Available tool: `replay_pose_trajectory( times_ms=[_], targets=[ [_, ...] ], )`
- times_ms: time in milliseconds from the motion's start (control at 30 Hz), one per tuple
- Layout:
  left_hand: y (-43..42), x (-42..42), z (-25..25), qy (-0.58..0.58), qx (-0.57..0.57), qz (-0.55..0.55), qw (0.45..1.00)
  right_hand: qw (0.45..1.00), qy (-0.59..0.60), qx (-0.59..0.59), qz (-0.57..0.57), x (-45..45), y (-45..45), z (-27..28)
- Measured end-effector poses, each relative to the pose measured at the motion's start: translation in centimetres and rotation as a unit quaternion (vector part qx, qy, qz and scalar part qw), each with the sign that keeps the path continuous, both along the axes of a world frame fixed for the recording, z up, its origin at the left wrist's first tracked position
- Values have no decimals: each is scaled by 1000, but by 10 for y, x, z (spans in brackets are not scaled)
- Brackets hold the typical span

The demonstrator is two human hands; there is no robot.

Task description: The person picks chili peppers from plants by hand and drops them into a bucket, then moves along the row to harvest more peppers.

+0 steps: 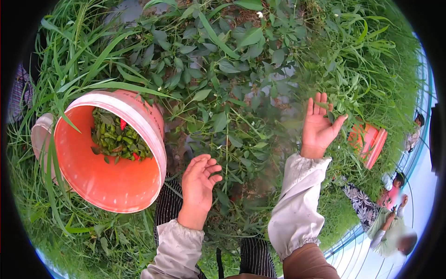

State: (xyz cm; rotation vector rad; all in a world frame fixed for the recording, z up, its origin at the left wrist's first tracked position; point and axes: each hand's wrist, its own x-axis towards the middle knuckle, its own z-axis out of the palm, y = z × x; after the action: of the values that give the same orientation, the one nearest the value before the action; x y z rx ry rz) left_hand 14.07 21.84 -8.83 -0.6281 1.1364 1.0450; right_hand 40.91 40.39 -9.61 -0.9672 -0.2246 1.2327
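Green leafy plants [227, 121] fill the frame's centre. Low in it we see the left hand [200, 188], fingers loosely curled and parted; right of centre, the right hand [319, 128], thumb spread wide (whether it grips the leaf [331, 116] there, we cannot tell). At left tilts an orange bucket [114, 179] holding peppers [116, 139].

Peppers [116, 140] | mostly green, apparently 2 red | lying inside orange bucket [93, 172]

Faint lettering [149, 108] on orange bucket [116, 179], not readable
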Motion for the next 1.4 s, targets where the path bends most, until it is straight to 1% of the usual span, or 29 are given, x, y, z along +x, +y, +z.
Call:
replay_pose_trajectory(
  times_ms=[33, 100, 133, 233, 267, 300, 333, 367, 400, 433, 467, 500, 533, 567, 600, 633, 700, 733, 767, 833, 867, 900, 1000, 1067, 1167, 1233, 1333, 1367, 1400],
  targets=[
    [0, 0, 0, 1, 0, 1, 1000, 1000, -1, 1, -1, -5, -1, 1],
    [0, 0, 0, -1, 2, -1, 1000, 992, -45, 72, 92, -12, -5, 6],
    [0, 1, 0, -2, 3, -1, 1000, 987, -20, 96, 126, -19, -4, 15],
    [1, 1, 0, -4, 2, 7, 1000, 977, -45, 136, 159, -32, 10, 33],
    [1, 1, 0, -6, 2, 7, 1000, 988, 50, 114, 93, -31, 22, 39],
    [1, 1, 0, -5, 4, 5, 1000, 988, 48, 114, 93, -27, 34, 40],
    [1, 1, 1, -4, 6, 4, 1000, 982, 169, 78, 3, -23, 48, 42],
    [1, 2, 1, -5, 6, 5, 1000, 953, 288, 39, -87, -21, 61, 41],
    [1, 2, 1, -5, 6, -2, 1000, 970, 227, 2, -82, -30, 70, 42],
    [1, 2, 1, -5, 6, -9, 1000, 971, 227, 1, -82, -33, 82, 29],
    [1, 2, 2, -6, 6, -8, 1000, 996, -68, 12, -63, -35, 95, 9],
    [2, 3, 2, -7, 8, -8, 1000, 933, -357, 22, -40, -33, 103, -6],
    [2, 3, 2, -8, 10, -9, 1000, 933, -358, 22, -40, -27, 107, -16],
    [3, 2, 1, -7, 10, -8, 1000, 824, -565, -16, 39, -20, 111, -24],
    [3, 1, 1, -7, 10, -7, 1000, 664, -736, -52, 118, -23, 111, -25],
    [3, 2, 2, -6, 9, -6, 1000, 664, -736, -53, 121, -25, 110, -25],
    [2, 2, 1, -10, 9, -1, 1000, 525, -834, -108, 132, -26, 108, -24],
    [2, 1, 1, -14, 11, 4, 1000, 451, -877, -99, 129, -25, 107, -29],
    [2, 1, 1, -13, 9, 5, 1000, 452, -877, -99, 132, -24, 108, -31],
    [3, 1, 2, -13, 6, 6, 1000, 371, -901, -152, 164, -14, 112, -35],
    [3, 1, 2, -12, 4, 7, 1000, 353, -899, -181, 188, -9, 114, -37],
    [4, 1, 2, -10, 3, 5, 1000, 353, -898, -180, 189, -6, 114, -35],
    [4, 2, 2, -9, 5, -3, 1000, 317, -900, -193, 230, -4, 112, -31],
    [3, 3, 1, -7, 8, -10, 1000, 297, -904, -216, 221, -10, 112, -26],
    [4, 4, 2, -7, 6, -12, 1000, 298, -910, -227, 180, -11, 116, -32],
    [5, 4, 3, -14, 5, 5, 1000, 308, -901, -236, 193, 0, 124, -42],
    [4, 5, 1, -7, 11, -10, 1000, 376, -887, -214, 165, 4, 126, -50],
    [4, 6, 1, -7, 10, -11, 1000, 376, -886, -214, 165, 4, 126, -49],
    [4, 6, 2, -8, 12, -12, 1000, 403, -876, -200, 172, 3, 125, -49]
  ],
)
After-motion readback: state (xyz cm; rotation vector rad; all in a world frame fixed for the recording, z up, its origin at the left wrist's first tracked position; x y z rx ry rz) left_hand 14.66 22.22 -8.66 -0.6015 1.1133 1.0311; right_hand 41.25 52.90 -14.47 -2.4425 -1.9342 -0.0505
